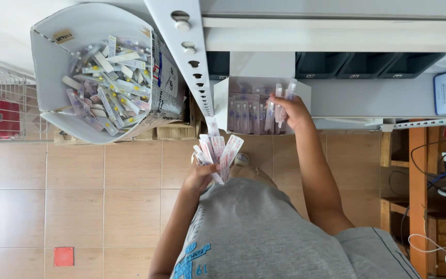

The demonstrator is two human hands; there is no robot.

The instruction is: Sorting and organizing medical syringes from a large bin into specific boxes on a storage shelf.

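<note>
My left hand (201, 177) grips a fan of several long flat sealed packets (217, 149), white with red print, held over the tiled floor. My right hand (290, 111) is raised at the open front of a small white box (222, 101) on a shelf and pinches a few clear-and-purple packets (282, 102). The box holds more such packets standing in a row (246, 113). At the upper left sits a big white cardboard carton (52, 67) filled with a loose heap of several similar packets (107, 82).
A white perforated shelf upright (189, 57) runs between the carton and the box. Dark bins (367, 64) line the shelf above. A wire basket (1, 108) stands at far left. Wooden shelving with cables (440, 181) is at right. A red square (63, 256) marks the floor tiles.
</note>
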